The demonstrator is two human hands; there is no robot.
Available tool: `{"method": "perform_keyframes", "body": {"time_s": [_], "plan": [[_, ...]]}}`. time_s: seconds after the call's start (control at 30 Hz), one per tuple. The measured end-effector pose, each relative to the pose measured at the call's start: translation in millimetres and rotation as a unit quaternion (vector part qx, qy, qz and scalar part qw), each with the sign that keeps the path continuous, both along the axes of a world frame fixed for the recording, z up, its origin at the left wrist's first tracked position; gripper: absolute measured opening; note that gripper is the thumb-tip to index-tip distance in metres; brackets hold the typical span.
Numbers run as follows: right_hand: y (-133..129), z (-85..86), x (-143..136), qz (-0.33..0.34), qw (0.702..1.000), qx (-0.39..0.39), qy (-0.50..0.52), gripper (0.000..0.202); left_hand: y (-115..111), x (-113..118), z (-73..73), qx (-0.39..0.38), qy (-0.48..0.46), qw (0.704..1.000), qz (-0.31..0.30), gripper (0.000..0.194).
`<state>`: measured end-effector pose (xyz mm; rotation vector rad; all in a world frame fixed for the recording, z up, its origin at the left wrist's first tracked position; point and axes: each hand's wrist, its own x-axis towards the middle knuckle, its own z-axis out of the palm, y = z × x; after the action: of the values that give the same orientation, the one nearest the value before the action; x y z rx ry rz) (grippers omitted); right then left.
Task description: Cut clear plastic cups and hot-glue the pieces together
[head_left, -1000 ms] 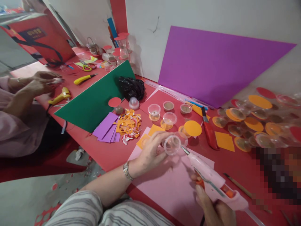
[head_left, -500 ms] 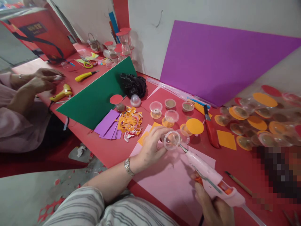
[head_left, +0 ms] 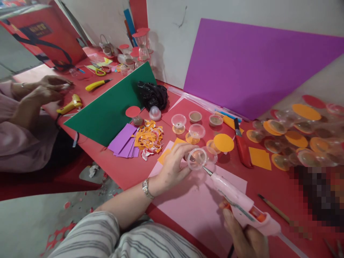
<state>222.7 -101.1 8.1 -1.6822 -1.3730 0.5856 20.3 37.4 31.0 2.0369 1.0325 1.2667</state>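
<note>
My left hand (head_left: 176, 163) is closed on a small clear plastic cup (head_left: 197, 158), its round rim turned toward me above a sheet of pink paper (head_left: 193, 211). In my right hand (head_left: 244, 231) is a pink glue gun (head_left: 236, 195), fingers wrapped round the handle at its orange trigger. The metal nozzle is at the lower right of the cup's rim. Just behind the held cup are more clear cups (head_left: 197, 132) and an orange paper disc (head_left: 223, 142). Two small cups hold a sandy filling (head_left: 195, 116).
To the right lie a red-handled cutter (head_left: 242, 150), orange paper squares (head_left: 259, 158) and a heap of cups with discs (head_left: 292, 136). Left are paper scraps (head_left: 148, 138), purple cards (head_left: 123, 141) and an upright green board (head_left: 113, 107). Beyond it, another person's hands (head_left: 51, 89) work.
The glue gun's nozzle has shifted slightly down and left along the rim of the cup. Both hands keep their grip. The view has moved slightly.
</note>
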Motion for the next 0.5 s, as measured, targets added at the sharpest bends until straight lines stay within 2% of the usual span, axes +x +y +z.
{"method": "perform_keyframes", "body": {"time_s": [0.2, 0.5], "plan": [[-2.8, -6.8, 11.2, 0.014, 0.999, -0.014, -0.039, 0.034, 0.3, -0.3, 1.0, -0.001, -0.007, 1.0, 0.002, 0.036], [2.1, -2.2, 10.6, 0.035, 0.999, -0.011, -0.037, 0.034, 0.1, 0.4, 1.2, -0.004, 0.0, 1.0, -0.006, 0.033]]}}
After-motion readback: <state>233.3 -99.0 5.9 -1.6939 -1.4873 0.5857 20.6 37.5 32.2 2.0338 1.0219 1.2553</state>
